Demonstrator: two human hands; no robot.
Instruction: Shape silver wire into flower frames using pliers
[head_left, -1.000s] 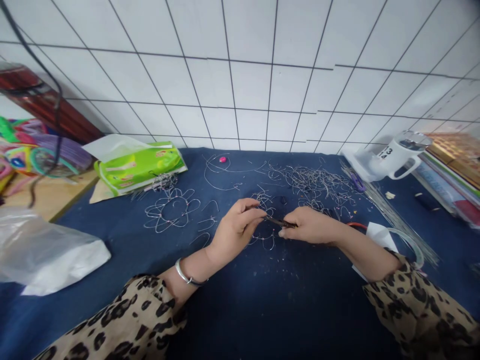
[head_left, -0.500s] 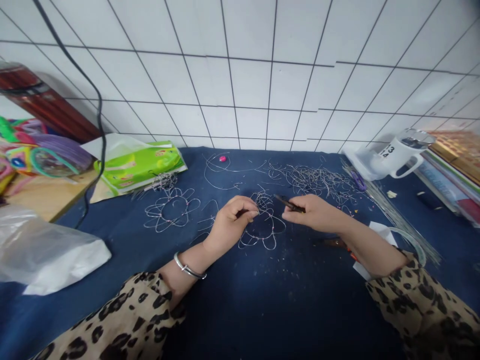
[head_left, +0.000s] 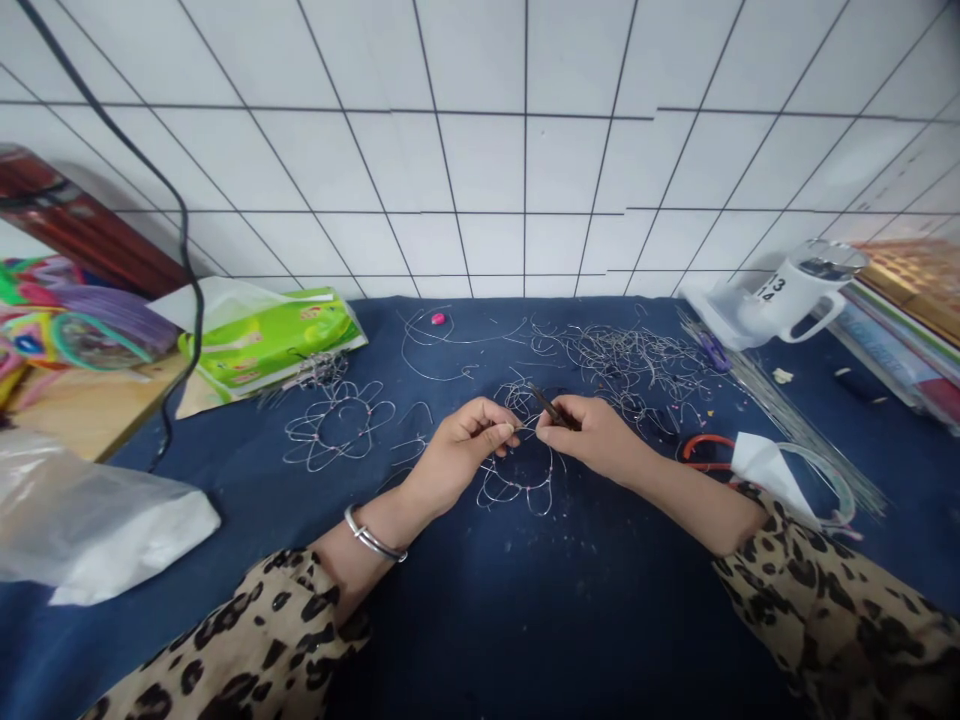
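My left hand (head_left: 459,455) is pinched on the rim of a wire flower frame (head_left: 523,478) that lies on the dark blue cloth (head_left: 525,600). My right hand (head_left: 592,436) is closed round a thin dark tool (head_left: 546,406), whose tip points up and left over the frame. The two hands nearly meet above the wire flower. A silver bangle (head_left: 371,538) sits on my left wrist. Both sleeves are leopard print.
A second wire flower (head_left: 336,424) lies to the left. A tangle of loose wires (head_left: 622,362) spreads behind, with a pink bead (head_left: 438,318). A green tissue pack (head_left: 271,335), white mug (head_left: 799,290), red-handled tool (head_left: 701,447) and plastic bag (head_left: 90,515) lie around.
My right hand moved left and slightly down with the tool, closing toward my left hand over the wire flower. The left hand stayed on the frame.
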